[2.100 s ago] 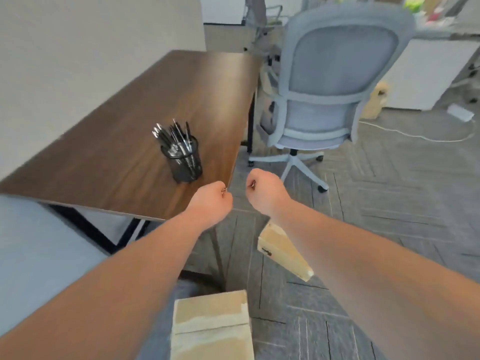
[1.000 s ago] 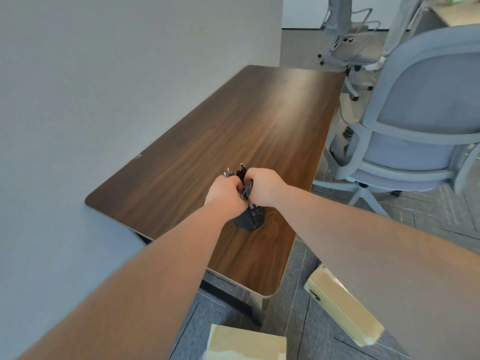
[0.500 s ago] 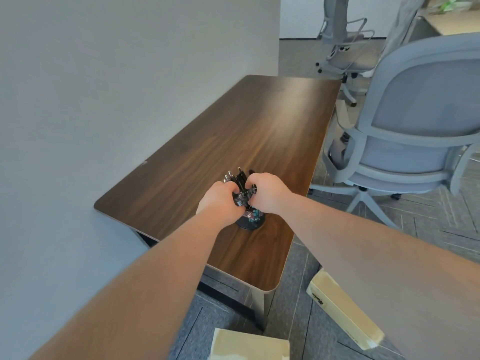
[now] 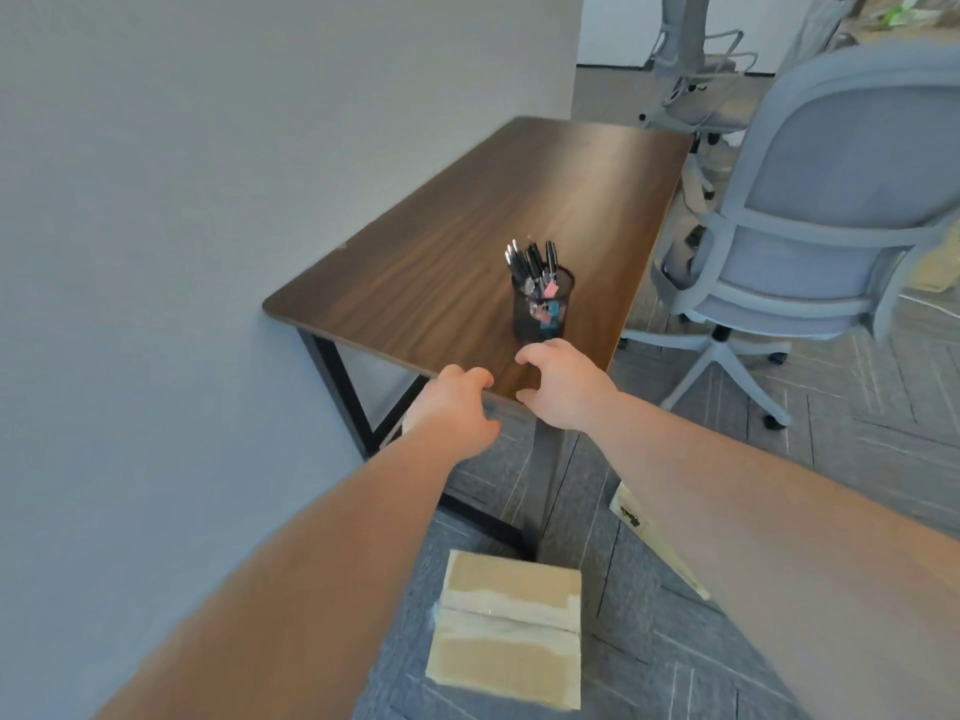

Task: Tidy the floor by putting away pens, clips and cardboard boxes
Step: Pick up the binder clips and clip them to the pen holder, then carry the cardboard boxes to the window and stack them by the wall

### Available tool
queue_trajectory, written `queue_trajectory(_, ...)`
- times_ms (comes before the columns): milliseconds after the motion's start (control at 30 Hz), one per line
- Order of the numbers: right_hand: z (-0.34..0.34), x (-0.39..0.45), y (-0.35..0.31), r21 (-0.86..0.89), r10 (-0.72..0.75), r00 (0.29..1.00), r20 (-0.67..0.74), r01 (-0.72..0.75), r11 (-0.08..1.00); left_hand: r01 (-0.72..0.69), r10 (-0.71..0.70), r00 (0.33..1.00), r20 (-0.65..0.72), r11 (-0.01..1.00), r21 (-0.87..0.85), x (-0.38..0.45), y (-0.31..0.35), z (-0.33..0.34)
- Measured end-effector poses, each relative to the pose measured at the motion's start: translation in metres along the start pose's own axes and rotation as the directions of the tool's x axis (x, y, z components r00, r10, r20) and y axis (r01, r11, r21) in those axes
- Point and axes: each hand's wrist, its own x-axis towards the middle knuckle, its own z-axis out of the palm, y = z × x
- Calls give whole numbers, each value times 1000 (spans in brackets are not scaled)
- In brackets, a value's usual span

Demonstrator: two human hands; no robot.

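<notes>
A black mesh pen cup (image 4: pixel 542 308) stands near the front edge of the brown wooden desk (image 4: pixel 457 252). Several black pens stick out of it, and pink and teal clips show through the mesh. My left hand (image 4: pixel 452 407) and my right hand (image 4: pixel 563 387) hover at the desk's front edge, just short of the cup, both empty with fingers curled apart. A taped cardboard box (image 4: pixel 506 628) lies on the floor below my arms. A second cardboard box (image 4: pixel 636 522) lies to its right, mostly hidden by my right forearm.
A grey office chair (image 4: pixel 810 226) stands right of the desk, with another chair (image 4: pixel 696 59) behind it. A grey wall (image 4: pixel 182 226) runs along the left. The floor is grey carpet tile (image 4: pixel 857 407). The desk has black metal legs (image 4: pixel 343 387).
Both hands were closed over the top of the pen cup; they have let go and pulled back to the desk's front edge. Coloured clips now sit in the cup.
</notes>
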Motion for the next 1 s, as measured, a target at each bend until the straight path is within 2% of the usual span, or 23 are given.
queue_trajectory(167,76,-41,20,12,-7,998,70,6,1000,102,-106,988,116,994,43,-44,-43,68)
queue_trajectory(333,161,-69,68,-3,37,980,196,-37,999,135,-154,967,205,986,101,-63,-79,152)
queue_trajectory(500,260,-82,128,-20,138,945,296,-139,990,206,-238,934,265,968,146,-64,-114,241)
queue_trajectory(600,320,-90,160,-65,180,922,344,-168,984,201,-252,925,286,960,195,-64,-140,302)
queue_trajectory(700,374,-96,191,-101,229,909,348,-207,973,175,-252,914,317,952,251,-58,-165,365)
queue_trajectory(1000,510,-105,272,-128,350,870,347,-326,937,257,-350,860,370,925,279,-54,-229,521)
